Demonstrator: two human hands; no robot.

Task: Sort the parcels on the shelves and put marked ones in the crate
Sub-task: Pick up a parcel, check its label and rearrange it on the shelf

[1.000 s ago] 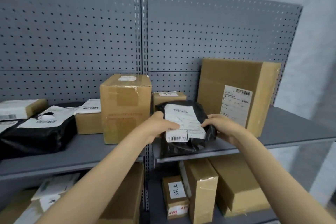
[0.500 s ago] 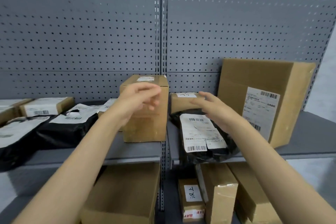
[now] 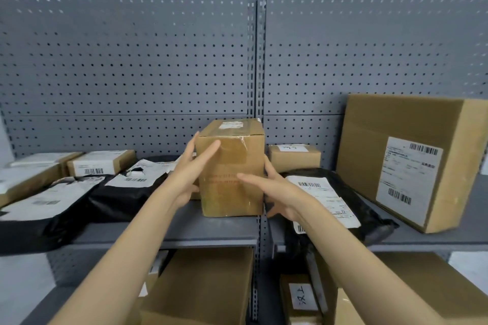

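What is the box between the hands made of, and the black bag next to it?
The upright box looks like brown cardboard, matte, with shiny clear tape glinting along its top edge. The black bag seems to be thin plastic film: it is glossy, wrinkled and slumps over the shelf edge.

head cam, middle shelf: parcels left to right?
Labelled flat box → black mailer bag → upright taped box between both hands → small box → black bag with label → large carton.
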